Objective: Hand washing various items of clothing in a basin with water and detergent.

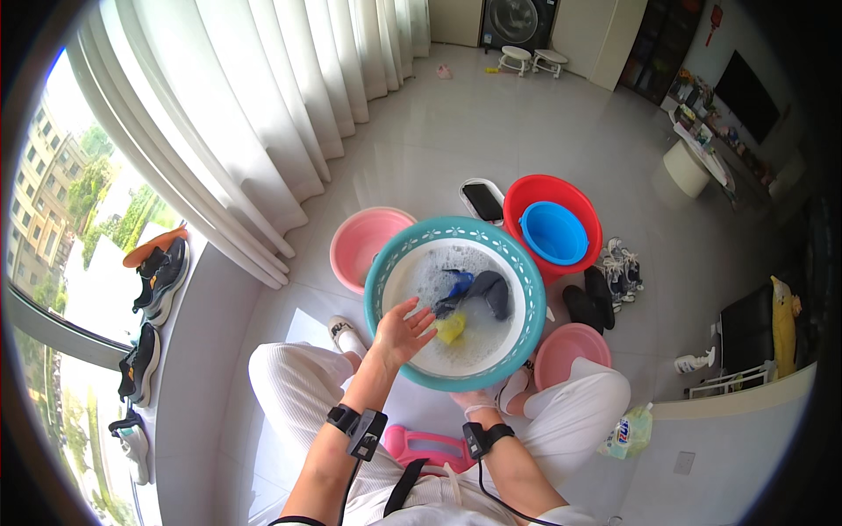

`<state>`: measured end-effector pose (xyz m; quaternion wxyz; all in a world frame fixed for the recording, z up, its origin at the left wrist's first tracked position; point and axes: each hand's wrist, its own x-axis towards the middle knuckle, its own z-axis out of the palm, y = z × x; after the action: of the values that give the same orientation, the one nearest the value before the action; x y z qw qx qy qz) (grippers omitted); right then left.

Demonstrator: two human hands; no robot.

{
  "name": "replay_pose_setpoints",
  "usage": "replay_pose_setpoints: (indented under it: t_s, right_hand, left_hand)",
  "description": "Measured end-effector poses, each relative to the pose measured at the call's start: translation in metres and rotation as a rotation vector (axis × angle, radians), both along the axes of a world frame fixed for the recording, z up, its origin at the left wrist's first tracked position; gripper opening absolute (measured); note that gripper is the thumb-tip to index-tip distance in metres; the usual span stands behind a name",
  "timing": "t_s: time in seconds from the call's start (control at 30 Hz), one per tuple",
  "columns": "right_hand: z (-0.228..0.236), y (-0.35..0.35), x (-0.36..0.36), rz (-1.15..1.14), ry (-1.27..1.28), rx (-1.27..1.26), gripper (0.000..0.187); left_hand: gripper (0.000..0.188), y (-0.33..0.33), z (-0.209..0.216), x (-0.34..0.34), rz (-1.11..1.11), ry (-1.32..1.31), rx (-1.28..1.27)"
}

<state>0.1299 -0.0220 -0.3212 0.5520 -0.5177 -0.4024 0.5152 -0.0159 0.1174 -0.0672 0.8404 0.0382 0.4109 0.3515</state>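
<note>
A large teal basin (382, 349) with a white inside and a pale leaf pattern on its rim stands in front of me. Foamy water (478, 346) fills it, with a dark grey cloth (491, 294), a blue piece (460, 282) and a yellow piece (450, 329) bunched in the middle. Over the near left part of the basin, my left hand (405, 333) is held with fingers spread, palm up and holding nothing. My right hand (474, 401) is at the basin's near edge; its fingers are hidden beneath the rim.
Pink basins stand at left (351, 250) and right (574, 346). Beyond are a red basin (586, 206) holding a blue one (554, 233), and a phone (481, 201) in a white tray. Dark shoes (588, 302) sit right; more shoes (162, 276) line the window ledge.
</note>
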Motion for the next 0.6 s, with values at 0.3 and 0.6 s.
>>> replay_pose_setpoints:
  t_s: [0.3, 0.6]
  right_hand:
    - [-0.013, -0.077, -0.03, 0.114, -0.073, -0.287, 0.039]
    - [0.086, -0.182, -0.035, 0.223, -0.287, -0.993, 0.035]
  left_hand:
    - [0.04, -0.041, -0.058, 0.012, -0.13, 0.167, -0.098]
    - [0.055, -0.083, -0.072, 0.018, -0.145, 0.295, -0.194]
